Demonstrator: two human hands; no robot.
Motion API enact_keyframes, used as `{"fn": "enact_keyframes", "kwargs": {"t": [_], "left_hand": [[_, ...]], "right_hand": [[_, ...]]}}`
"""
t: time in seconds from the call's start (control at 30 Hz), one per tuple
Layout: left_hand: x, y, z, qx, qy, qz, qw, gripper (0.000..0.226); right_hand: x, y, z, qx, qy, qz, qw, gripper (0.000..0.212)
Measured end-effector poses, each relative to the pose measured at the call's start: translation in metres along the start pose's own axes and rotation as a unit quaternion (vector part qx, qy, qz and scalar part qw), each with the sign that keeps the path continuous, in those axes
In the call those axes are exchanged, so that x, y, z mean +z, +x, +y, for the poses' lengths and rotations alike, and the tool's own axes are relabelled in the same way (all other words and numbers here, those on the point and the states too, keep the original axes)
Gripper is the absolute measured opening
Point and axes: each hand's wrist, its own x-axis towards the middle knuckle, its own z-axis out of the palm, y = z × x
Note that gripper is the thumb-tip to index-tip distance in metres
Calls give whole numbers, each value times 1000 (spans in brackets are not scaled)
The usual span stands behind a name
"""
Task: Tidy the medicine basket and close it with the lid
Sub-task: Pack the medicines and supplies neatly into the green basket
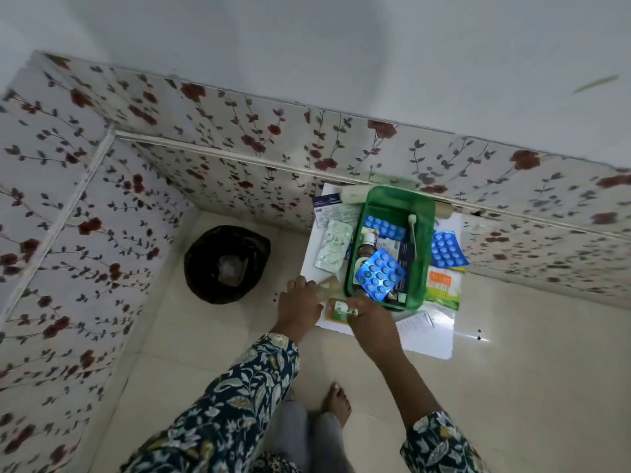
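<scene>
Sorting has barely begun: the green plastic basket (423,240) sits lidless, with blister strips and packets scattered around it. Beside its near corner, the right hand (370,317) pinches a small orange bottle (338,309); the left hand (298,302) rests spread and empty.

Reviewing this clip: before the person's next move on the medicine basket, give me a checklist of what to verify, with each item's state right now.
1. Basket steady on the white table: ok, it sits flat.
2. Loose items all in the basket: not ok. A blue blister pack, a white blister pack, an orange-green sachet and a leaflet lie outside it.
3. Right hand has a firm hold on the small orange bottle: cannot tell, fingers cover one end.
4. Left hand free: cannot tell, it rests at the table edge beside a clear packet.
5. Contents low enough for the lid: not ok, another blue blister pack lies tilted on top.
6. Lid located: cannot tell.
</scene>
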Motion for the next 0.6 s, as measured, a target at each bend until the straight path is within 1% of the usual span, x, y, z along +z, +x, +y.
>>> {"fn": "enact_keyframes", "kwargs": {"t": [0.07,0.17,0.23,0.3,0.37,0.47,0.53,0.6], "left_hand": [[6,3,-1,2,14,0,1000,33],[11,4,-8,-5,-16,1,1000,32],[13,4,-12,2,-45,0,999,30],[14,5,-13,15,-63,4,998,31],[15,6,-12,22,-62,3,998,32],[12,5,-12,0,-88,0,996,31],[5,2,-14,-28,-141,2,990,31],[-2,-3,-20,-51,-202,2,978,36]], "right_hand": [[15,-1,10,-47,-91,-28,994,44],[35,3,21,-93,-222,-44,970,55],[42,9,23,-110,-311,-39,943,54],[44,16,20,-135,-378,5,916,48],[45,20,16,-130,-450,20,883,48],[52,25,14,-118,-491,29,863,45],[53,23,14,-109,-496,28,861,37],[53,22,15,-113,-489,28,864,35]]}}
